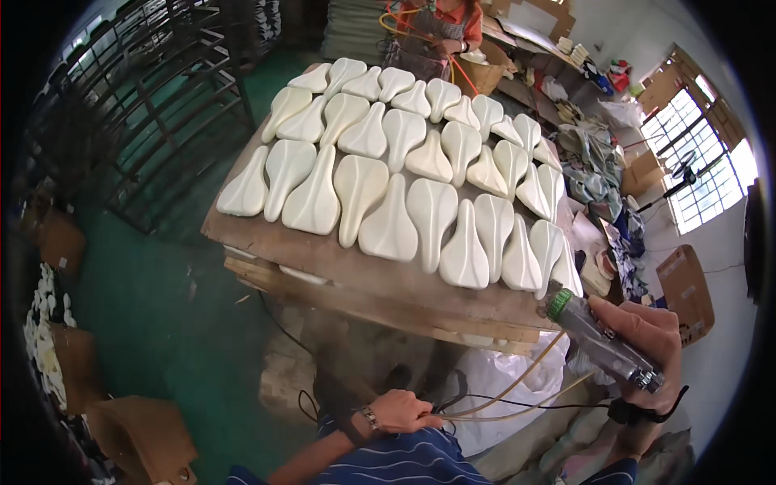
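Gripping a spray gun, apparently

On your right, a bright barred window pierces the white wall; left, metal racks stand on green floor.

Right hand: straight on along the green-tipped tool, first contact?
Probably the narrow end of the white seat at the table's near right corner, just ahead of the tool in the right hand. Depth is unclear; it might pass above.
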{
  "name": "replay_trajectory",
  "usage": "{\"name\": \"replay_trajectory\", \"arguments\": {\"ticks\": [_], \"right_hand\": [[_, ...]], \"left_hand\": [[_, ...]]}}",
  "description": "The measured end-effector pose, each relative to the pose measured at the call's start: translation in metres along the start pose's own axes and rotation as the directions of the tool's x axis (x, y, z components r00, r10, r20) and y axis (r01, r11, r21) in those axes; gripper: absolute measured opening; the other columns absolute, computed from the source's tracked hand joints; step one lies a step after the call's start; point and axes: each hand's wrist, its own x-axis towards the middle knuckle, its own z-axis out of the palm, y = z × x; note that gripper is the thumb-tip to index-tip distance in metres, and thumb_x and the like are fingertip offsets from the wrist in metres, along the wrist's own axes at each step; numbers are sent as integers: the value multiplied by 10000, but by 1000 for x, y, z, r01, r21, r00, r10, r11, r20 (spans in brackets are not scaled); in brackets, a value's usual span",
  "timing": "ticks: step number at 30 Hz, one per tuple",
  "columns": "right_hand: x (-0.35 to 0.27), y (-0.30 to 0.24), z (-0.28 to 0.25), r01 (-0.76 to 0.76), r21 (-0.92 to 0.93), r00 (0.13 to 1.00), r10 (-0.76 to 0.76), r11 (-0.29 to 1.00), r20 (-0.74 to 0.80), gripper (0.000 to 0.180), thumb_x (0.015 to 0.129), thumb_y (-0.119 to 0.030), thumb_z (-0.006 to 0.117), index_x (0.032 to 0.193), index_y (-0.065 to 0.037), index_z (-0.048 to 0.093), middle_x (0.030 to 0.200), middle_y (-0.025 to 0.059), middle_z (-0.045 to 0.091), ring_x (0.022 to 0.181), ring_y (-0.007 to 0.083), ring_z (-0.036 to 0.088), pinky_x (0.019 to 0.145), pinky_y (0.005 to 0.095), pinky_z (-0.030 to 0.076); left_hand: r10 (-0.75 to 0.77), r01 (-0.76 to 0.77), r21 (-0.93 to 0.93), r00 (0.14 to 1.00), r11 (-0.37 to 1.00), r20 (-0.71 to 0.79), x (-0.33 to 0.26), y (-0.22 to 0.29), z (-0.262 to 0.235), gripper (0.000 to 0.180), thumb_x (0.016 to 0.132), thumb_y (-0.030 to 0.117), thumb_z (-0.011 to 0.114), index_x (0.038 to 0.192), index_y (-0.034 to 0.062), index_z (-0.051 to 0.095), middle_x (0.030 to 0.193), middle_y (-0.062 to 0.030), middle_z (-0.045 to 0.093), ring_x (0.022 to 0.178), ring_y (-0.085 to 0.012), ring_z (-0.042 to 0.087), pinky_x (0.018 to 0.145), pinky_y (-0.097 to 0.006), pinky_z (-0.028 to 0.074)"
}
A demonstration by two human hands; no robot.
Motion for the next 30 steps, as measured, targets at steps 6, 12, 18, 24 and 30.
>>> {"name": "replay_trajectory", "arguments": {"ticks": [6,12,18,24,30], "right_hand": [[-15,32,-1,45,67,998,-42,997,-47,558,768,-203,793,1266,26,692,756,148,672,618,241,671,566,333,484],[-32,59,-10,50,140,999,-52,989,16,800,806,-588,651,1203,106,691,752,193,689,597,249,677,578,310,491],[-51,68,-35,-11,135,985,-13,991,173,623,761,-324,721,1243,69,683,839,155,722,687,269,697,659,315,509],[-59,87,-21,-16,44,995,20,999,-93,767,721,-526,697,1218,58,707,747,141,656,587,245,649,561,324,460],[-58,92,-26,167,146,985,-173,975,26,617,741,-345,741,1204,62,716,698,137,654,539,225,622,527,319,444]], "left_hand": [[-20,22,16,997,1000,-73,23,10,37,531,977,502,605,719,38,618,591,-203,585,634,-419,619,613,-480,480],[-68,72,39,995,997,-79,42,22,61,638,959,649,536,751,60,667,630,-202,639,666,-420,662,630,-493,514],[-92,94,9,982,995,-164,50,45,90,613,951,633,559,738,67,660,625,-197,635,659,-414,658,621,-496,511],[-116,117,-2,982,993,-150,58,58,109,614,946,635,563,741,65,663,626,-195,637,655,-417,657,609,-500,510],[-80,83,28,990,996,-113,76,58,99,632,938,641,569,745,47,666,631,-207,639,653,-412,661,611,-492,517]]}}
